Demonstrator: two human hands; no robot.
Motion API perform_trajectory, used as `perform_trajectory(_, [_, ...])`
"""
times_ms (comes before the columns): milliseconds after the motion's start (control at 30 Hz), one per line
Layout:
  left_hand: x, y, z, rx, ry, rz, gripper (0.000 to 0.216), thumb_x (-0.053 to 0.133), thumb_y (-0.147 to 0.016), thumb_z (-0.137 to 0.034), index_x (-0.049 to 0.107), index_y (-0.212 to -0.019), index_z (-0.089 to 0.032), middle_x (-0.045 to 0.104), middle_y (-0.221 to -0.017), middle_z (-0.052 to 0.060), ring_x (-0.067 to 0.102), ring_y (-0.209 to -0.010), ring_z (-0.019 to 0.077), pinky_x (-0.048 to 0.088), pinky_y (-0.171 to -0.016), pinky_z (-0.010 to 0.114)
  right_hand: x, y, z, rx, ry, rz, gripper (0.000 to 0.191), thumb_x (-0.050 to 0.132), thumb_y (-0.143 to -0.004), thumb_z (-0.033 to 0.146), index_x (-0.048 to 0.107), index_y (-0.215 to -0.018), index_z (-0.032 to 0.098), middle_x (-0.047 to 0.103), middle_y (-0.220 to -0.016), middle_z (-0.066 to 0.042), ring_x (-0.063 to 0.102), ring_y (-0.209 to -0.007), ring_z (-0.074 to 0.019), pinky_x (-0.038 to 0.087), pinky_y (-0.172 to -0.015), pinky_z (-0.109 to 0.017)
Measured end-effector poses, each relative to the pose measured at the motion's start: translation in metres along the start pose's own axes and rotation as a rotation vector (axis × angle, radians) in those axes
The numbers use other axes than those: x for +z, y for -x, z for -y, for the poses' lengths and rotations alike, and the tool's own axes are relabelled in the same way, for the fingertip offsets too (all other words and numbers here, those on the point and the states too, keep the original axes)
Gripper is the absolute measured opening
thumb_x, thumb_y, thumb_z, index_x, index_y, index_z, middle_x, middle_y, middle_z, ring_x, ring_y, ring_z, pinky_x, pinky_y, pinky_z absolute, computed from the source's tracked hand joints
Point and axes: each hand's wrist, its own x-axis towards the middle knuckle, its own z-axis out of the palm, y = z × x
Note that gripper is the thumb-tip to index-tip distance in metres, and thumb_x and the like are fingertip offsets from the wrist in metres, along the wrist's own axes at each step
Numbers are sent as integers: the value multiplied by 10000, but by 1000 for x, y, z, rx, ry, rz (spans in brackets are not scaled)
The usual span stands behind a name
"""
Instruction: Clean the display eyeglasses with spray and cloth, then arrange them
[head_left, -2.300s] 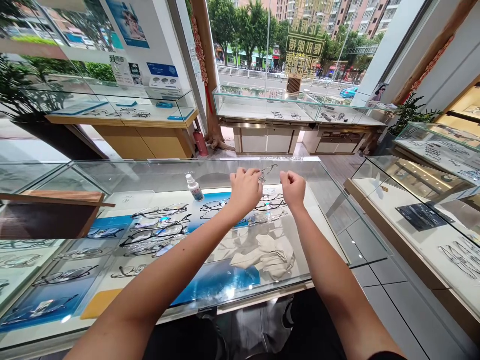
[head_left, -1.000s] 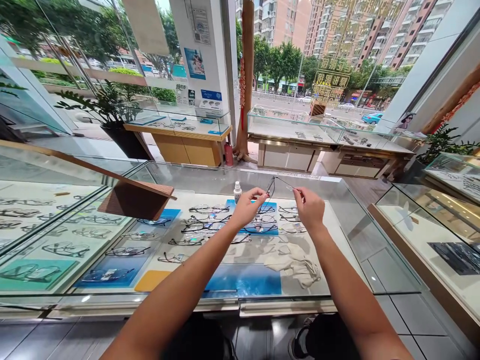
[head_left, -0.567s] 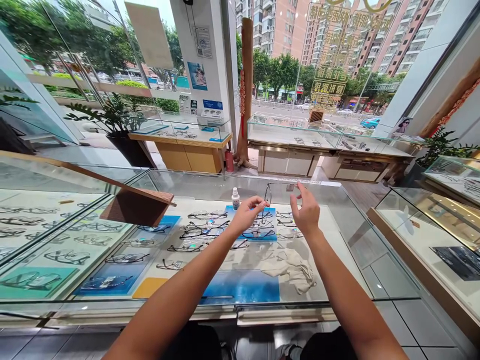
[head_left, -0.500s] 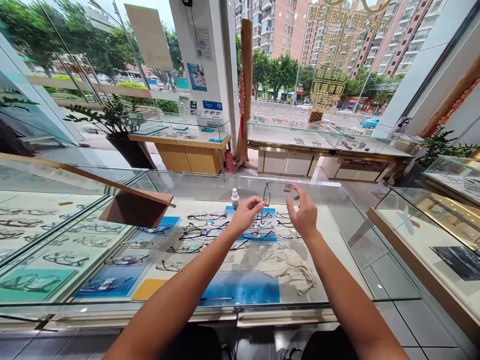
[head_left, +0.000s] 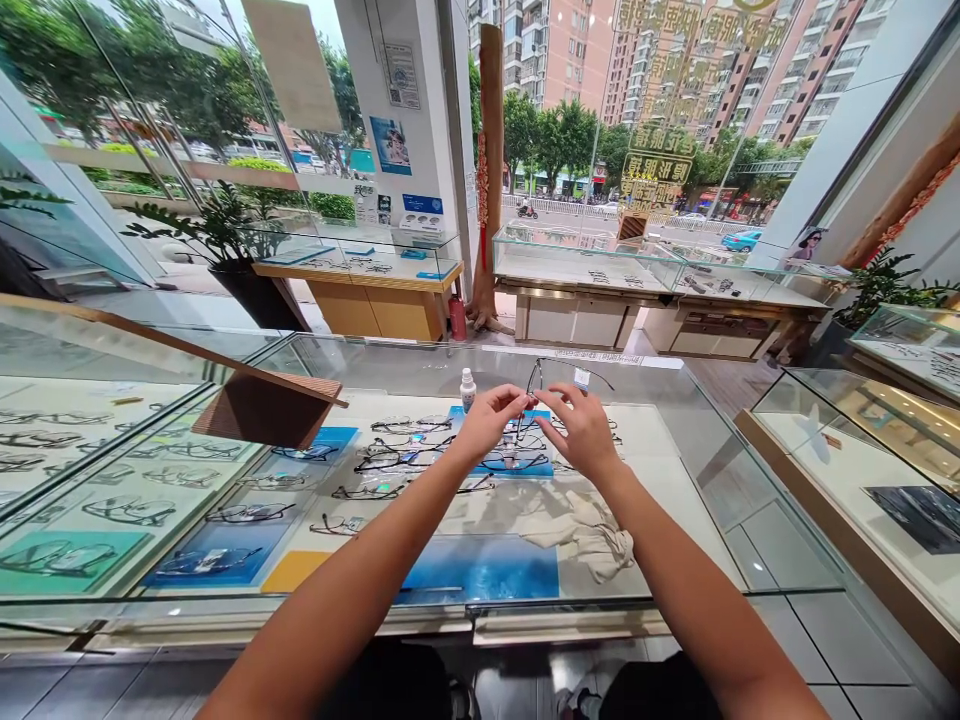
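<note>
Both my arms reach out over a glass display case (head_left: 697,470). My left hand (head_left: 487,422) pinches a thin dark-framed pair of glasses (head_left: 559,372) held up above the glass, a small tag hanging from it. My right hand (head_left: 579,430) sits close beside the left, fingers curled at the frame's near side and touching it. Under the glass lie several rows of glasses (head_left: 390,455) on white and blue mats. A small white spray bottle (head_left: 467,389) stands on the case just left of my hands.
A crumpled beige cloth (head_left: 585,525) lies on the case below my right wrist. A wooden board (head_left: 255,405) slants over the left case. More glass showcases stand right (head_left: 862,440) and at the back (head_left: 600,262), with potted plants and street windows behind.
My right hand let go of the far temple, opened, and came left to the frame next to my left hand. The left hand kept its pinch on the glasses.
</note>
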Motion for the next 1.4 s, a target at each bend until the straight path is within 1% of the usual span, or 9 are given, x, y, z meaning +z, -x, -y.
perform_trajectory(200, [1,0,-3,-33,17,-91,444,789,-807,-629,738,-905,-199,788,-980,91,694,-942,239,548,-833,360,1,0,-3,15,31,-16,269,580,-1054,369,686,-1256,226,721,-1118,-119,647,-1000,-265,427,-813,-389])
perform_trajectory(333, [-5,-1,-8,-27,56,-224,471,815,-776,-638,729,-910,-194,791,-1064,112,699,-993,249,560,-887,388,0,1,-8,69,66,-64,238,605,-1042,421,732,-1077,222,705,-965,-90,612,-897,-244,369,-773,-376])
perform_trajectory(500, [-9,-4,-11,9,93,-331,484,819,-775,-635,728,-944,-191,781,-1097,122,695,-1011,247,558,-914,402,-2,1,-8,63,63,-11,301,614,-1031,453,707,-872,215,678,-843,-62,556,-805,-229,327,-752,-386])
perform_trajectory(600, [-7,-3,-10,16,55,-288,457,800,-802,-622,727,-931,-191,779,-1076,116,690,-988,240,554,-906,396,-3,0,-2,86,3,17,284,630,-1012,449,706,-868,217,683,-860,-62,571,-832,-235,348,-773,-396])
perform_trajectory(700, [-3,-2,-4,30,14,-227,414,788,-826,-594,733,-920,-195,761,-1077,99,678,-968,226,550,-894,380,-5,0,6,170,-150,5,220,649,-994,427,731,-1024,225,715,-976,-74,620,-930,-251,406,-824,-404])
perform_trajectory(833, [6,3,4,88,-24,-182,340,806,-825,-535,758,-894,-206,664,-1296,106,658,-1110,252,552,-878,362,-2,-1,14,217,-380,-35,316,659,-987,411,687,-1249,236,725,-1185,-97,648,-1076,-268,485,-946,-426])
perform_trajectory(1067, [19,11,-4,4,75,-142,312,875,-748,-504,818,-834,-210,662,-1294,136,595,-1296,331,505,-1055,453,3,-1,18,235,-528,-52,225,646,-995,393,706,-1143,235,763,-1095,-92,673,-1037,-265,534,-951,-445])
perform_trajectory(1267, [21,13,-9,-64,143,-114,330,898,-716,-525,846,-842,-225,665,-1289,138,581,-1298,348,537,-1018,458,4,0,20,322,-587,-51,198,667,-972,398,722,-1074,238,772,-1035,-76,682,-977,-251,550,-889,-414])
perform_trajectory(1400, [21,14,-10,-50,108,-99,360,882,-731,-550,855,-884,-225,663,-1298,139,604,-1264,339,532,-1042,479,5,1,20,388,-608,-64,196,668,-955,394,733,-1056,240,784,-1042,-73,699,-957,-249,551,-867,-406])
